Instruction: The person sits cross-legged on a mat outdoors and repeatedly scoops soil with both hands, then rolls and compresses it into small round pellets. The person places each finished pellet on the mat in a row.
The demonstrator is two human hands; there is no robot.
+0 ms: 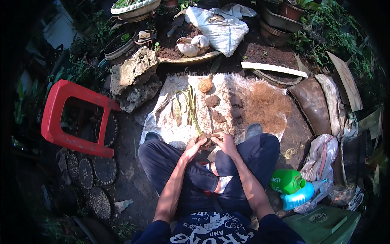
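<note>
Both my hands meet over the near edge of a frayed woven white sack [164, 122]. My left hand [194, 146] pinches the base of a long green-and-yellow leaf [192, 114] where dark soil clings. The fingers of my right hand [224, 142] press on the same soil lump [207, 137]. Beyond them, two round balls of soil [212, 101] [218, 116] lie in a column. Above these sits a ball wrapped in brown fibre [205, 86] with a leaf rising from it. Loose leaves [177, 109] lie left of the held one. Loose coconut fibre [266, 105] spreads over the sack's right side.
A red plastic stool [54, 122] lies at the left beside a rough rock [131, 73]. Ahead stand a soil-filled basin [189, 59] and a white sack [228, 30]. Green [286, 181] and blue [297, 195] plastic containers lie at the right, near a green lid [326, 225].
</note>
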